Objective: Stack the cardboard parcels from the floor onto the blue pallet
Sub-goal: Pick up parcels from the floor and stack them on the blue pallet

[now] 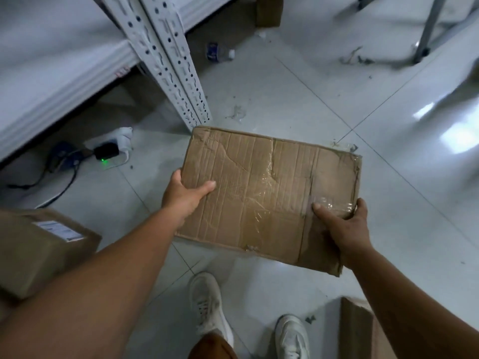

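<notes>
A flat, creased cardboard parcel [267, 193] with clear tape across its top is held above the white tiled floor. My left hand [185, 195] grips its left edge, thumb on top. At the near right corner my right hand [342, 224] holds it the same way, thumb pressed on the tape. A second cardboard parcel [39, 252] with a white label lies at the lower left. Part of a third cardboard piece [360, 330] shows at the lower right. No blue pallet is in view.
White metal shelving [168, 60] with a perforated upright stands at the upper left. Under it are a power strip with a black adapter [106, 151] and cables. A plastic bottle [220, 51] lies on the floor beyond. My white shoes [207, 304] are below the parcel.
</notes>
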`<state>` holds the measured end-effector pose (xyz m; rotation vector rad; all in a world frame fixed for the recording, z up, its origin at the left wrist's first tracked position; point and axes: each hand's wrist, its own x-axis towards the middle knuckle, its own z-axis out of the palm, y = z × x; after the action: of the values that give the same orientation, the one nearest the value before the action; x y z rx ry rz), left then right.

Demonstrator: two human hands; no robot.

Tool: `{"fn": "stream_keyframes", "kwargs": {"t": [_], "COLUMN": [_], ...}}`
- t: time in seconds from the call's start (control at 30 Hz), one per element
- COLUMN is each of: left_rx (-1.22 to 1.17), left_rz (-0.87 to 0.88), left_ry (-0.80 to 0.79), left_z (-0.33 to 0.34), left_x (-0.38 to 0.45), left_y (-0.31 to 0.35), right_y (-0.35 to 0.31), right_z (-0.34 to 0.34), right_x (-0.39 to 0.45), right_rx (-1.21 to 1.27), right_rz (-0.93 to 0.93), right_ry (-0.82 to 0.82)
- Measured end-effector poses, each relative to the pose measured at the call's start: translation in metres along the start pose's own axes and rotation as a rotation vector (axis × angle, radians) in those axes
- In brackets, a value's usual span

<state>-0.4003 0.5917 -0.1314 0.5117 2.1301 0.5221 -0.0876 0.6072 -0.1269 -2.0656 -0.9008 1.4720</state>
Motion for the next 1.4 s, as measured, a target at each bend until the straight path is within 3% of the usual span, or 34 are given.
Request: {"fn": "stream_keyframes", "kwargs": {"t": [0.37,0.7,1.0,1.4], "left_rx": [-0.226,-0.428,-0.583,-0.723], "left_rz": [-0.069,-0.192,-0.313,-0.419], "left_ry": [0.189,0.390,0.571,0.854], "left_z": [-0.104,-0.187,-0.253,-0.324], "left_x": [-0.151,-0.279,-0.386,-0.572], "left_y": [0.026,-0.019,-0.109,-0.271], "right_y": [-0.111,-0.165,-0.164,-0.088], "right_z": [-0.027,-0.012,0.037,0.097], "right_x": [-0.092,-0.197,-0.316,-0.514], "right_rx": [-0.157,-0.301,-0.509,-0.721], "right_rz": [-0.199,-0.275,-0.369,-0.546], "right_ry": [-0.125,-0.349,-0.498,-0.753]}}
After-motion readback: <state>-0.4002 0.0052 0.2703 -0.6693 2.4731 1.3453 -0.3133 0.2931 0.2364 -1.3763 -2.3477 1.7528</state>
